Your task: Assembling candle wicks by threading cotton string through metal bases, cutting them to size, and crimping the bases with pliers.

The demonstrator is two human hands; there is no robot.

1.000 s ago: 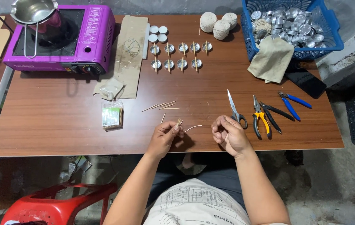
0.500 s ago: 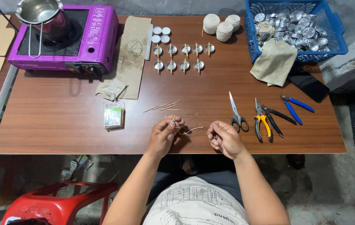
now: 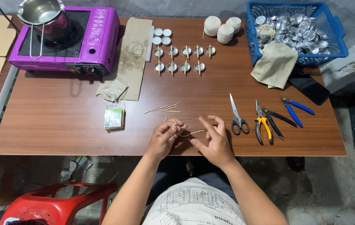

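Pinching a short wooden stick [image 3: 175, 123] between thumb and fingertips, the left hand [image 3: 166, 136] is closed on it just above the near edge of the desk [image 3: 61, 125]. A pale length of wick string [image 3: 193, 133] runs from that stick across to the right hand [image 3: 211, 137], whose thumb and forefinger seem to nip its other end while the remaining fingers spread loosely open. Both hands sit close together, left of the scissors [image 3: 236, 114].

Taking the scissors as the marker: a few loose sticks [image 3: 164, 108] lie to their left, just beyond the hands; further left is a small green packet [image 3: 114, 116]. Right of the scissors lie yellow-handled pliers [image 3: 261, 123] and blue-handled pliers [image 3: 293, 109]. Beyond them, across the desk, stand rows of small metal cups [image 3: 178, 59], several with sticks laid over them, two balls of string [image 3: 223, 28], and a blue basket [image 3: 335, 37] of empty cups. The purple stove [image 3: 98, 37] with its metal pot [image 3: 40, 11] is far left.

The likely trouble, as I judge it, is the thin string slipping out of the right hand's light pinch, or the stick rolling or snapping in the left. Both are worked near the desk edge, so a dropped piece could fall to the floor.
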